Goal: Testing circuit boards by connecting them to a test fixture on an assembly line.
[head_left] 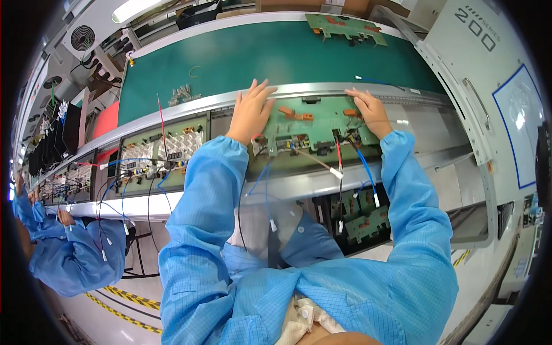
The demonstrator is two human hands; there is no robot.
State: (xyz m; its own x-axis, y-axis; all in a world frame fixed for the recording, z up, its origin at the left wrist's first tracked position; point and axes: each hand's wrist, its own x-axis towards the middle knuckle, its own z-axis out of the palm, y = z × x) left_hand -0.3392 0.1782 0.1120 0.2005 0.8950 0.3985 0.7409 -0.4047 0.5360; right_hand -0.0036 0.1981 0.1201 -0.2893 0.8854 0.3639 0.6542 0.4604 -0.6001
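Observation:
A green circuit board (319, 123) lies in a frame on the metal rail in front of me, with orange-brown parts and dark components on it. A red wire (338, 154) and blue wires (366, 165) with white connectors hang off its near edge. My left hand (252, 113) rests at the board's left end, fingers stretched out and spread. At the right end lies my right hand (371, 114), fingers extended over the board's far corner. Neither hand holds anything that I can see. Whether the fingertips press on the board or the rail, I cannot tell.
On the green belt (241, 57) sit a small pile of metal pieces (183, 95) and another circuit board (348, 27). A wired board (161, 149) stands to the left on the rail. Boards fill a black bin (368, 224) below. A co-worker's blue sleeve (80, 253) shows far left.

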